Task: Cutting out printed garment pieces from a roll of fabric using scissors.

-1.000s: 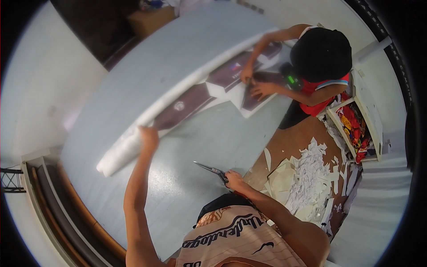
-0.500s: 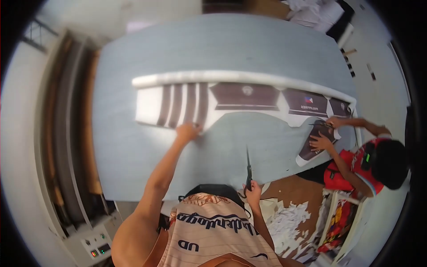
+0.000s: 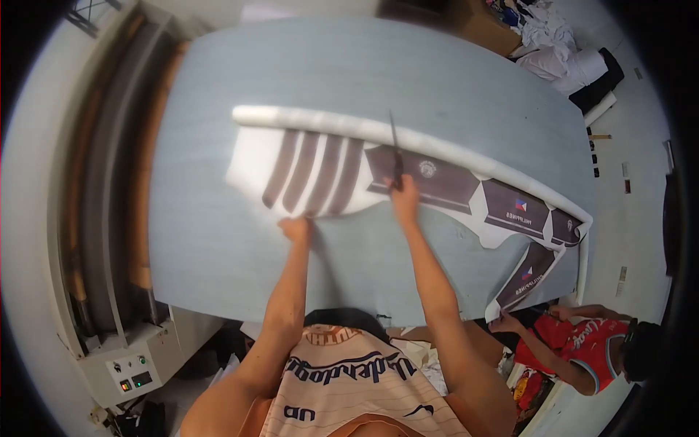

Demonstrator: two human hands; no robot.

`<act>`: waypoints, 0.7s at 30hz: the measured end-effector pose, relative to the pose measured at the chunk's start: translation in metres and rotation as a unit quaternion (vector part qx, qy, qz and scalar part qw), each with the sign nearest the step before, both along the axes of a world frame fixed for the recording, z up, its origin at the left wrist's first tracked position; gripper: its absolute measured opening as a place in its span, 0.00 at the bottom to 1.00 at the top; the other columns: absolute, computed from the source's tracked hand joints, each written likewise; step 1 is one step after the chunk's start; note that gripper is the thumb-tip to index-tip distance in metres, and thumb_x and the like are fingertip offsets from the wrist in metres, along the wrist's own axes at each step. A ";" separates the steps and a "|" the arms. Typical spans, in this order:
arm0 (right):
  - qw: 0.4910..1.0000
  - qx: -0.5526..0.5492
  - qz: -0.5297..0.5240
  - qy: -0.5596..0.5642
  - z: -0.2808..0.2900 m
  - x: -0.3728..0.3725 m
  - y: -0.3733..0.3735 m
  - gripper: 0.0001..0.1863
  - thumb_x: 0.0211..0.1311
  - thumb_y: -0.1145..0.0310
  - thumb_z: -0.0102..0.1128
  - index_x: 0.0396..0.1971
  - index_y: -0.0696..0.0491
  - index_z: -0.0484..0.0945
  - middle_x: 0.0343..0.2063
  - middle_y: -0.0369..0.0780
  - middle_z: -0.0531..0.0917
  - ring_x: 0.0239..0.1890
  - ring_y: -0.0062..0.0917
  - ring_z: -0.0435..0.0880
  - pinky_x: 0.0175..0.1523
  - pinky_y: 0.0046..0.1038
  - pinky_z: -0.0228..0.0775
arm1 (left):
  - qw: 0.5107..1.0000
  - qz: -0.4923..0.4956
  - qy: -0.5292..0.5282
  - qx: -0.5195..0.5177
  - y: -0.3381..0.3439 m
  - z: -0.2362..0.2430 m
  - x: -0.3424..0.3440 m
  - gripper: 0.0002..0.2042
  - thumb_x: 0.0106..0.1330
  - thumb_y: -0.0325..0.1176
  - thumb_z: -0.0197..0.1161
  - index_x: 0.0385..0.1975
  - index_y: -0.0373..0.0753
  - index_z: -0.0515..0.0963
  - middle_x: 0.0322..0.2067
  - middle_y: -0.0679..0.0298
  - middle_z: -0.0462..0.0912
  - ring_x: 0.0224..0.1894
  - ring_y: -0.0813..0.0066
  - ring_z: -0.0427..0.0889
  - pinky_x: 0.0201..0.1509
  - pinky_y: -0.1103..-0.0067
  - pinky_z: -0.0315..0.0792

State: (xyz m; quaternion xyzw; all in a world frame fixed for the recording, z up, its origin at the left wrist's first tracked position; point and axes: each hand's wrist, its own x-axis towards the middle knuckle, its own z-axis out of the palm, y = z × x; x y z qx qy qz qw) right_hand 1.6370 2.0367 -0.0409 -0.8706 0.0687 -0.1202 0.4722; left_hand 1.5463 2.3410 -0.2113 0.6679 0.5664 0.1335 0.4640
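Note:
My left hand grips the lower edge of a white printed sheet, just below its four dark maroon stripes. My right hand holds black-handled scissors, blurred, their long blades pointing away from me over the sheet. Farther right the sheet carries dark maroon panels with small emblems. A white roll runs along its back edge. A separate cut maroon piece lies at the right, its near end by the co-worker's hand.
The pale blue table fills the middle. A roller machine with a control panel stands at the left. A co-worker in red bends at the lower right near paper scraps. A cardboard box and white cloth bundles are at the back right.
The view has turned to face the table squarely. My right hand has brought the scissors forward over the sheet. The co-worker has shifted down, pulling the cut piece toward the near edge.

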 end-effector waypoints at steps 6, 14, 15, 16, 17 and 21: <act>0.994 -0.069 0.050 0.075 -0.039 0.081 -0.021 0.25 0.59 0.53 0.75 0.41 0.57 0.75 0.29 0.48 0.85 0.36 0.50 0.85 0.42 0.45 0.73 | 0.994 -0.014 -0.071 -0.083 -0.046 0.002 -0.011 0.27 0.56 0.15 0.75 0.42 0.40 0.60 0.35 0.55 0.78 0.27 0.63 0.84 0.25 0.69 0.84; 0.996 -0.020 0.084 -0.004 -0.057 0.125 -0.005 0.26 0.60 0.56 0.75 0.50 0.57 0.78 0.39 0.51 0.87 0.43 0.48 0.87 0.46 0.42 0.77 | 0.981 -0.027 -0.127 -0.143 -0.043 0.033 -0.055 0.23 0.53 0.24 0.79 0.38 0.38 0.65 0.31 0.62 0.74 0.29 0.73 0.77 0.29 0.75 0.76; 0.996 -0.009 0.088 0.026 -0.052 0.131 0.000 0.26 0.61 0.57 0.75 0.50 0.58 0.78 0.40 0.51 0.87 0.44 0.46 0.87 0.47 0.40 0.77 | 0.982 -0.035 -0.114 -0.150 -0.040 0.032 -0.059 0.23 0.57 0.20 0.76 0.38 0.40 0.63 0.32 0.62 0.76 0.31 0.71 0.81 0.33 0.73 0.81; 0.996 -0.009 0.085 0.027 -0.051 0.137 0.000 0.26 0.61 0.57 0.75 0.50 0.58 0.78 0.40 0.51 0.87 0.44 0.46 0.87 0.47 0.40 0.77 | 0.981 -0.046 -0.103 -0.159 -0.040 0.031 -0.061 0.24 0.60 0.17 0.74 0.39 0.42 0.60 0.33 0.62 0.77 0.32 0.68 0.84 0.38 0.70 0.86; 0.995 -0.007 0.092 0.045 -0.049 0.144 0.000 0.25 0.61 0.57 0.75 0.50 0.58 0.78 0.41 0.51 0.87 0.44 0.45 0.87 0.48 0.40 0.76 | 0.981 -0.048 -0.101 -0.159 -0.041 0.030 -0.063 0.24 0.60 0.17 0.74 0.39 0.42 0.60 0.33 0.62 0.77 0.32 0.68 0.84 0.38 0.70 0.86; 0.996 0.011 0.087 -0.017 -0.052 0.163 0.004 0.24 0.63 0.58 0.74 0.49 0.58 0.76 0.40 0.50 0.87 0.43 0.45 0.87 0.47 0.39 0.76 | 0.977 -0.050 -0.113 -0.174 -0.048 0.028 -0.061 0.23 0.58 0.19 0.76 0.37 0.41 0.63 0.31 0.64 0.74 0.30 0.71 0.81 0.33 0.73 0.81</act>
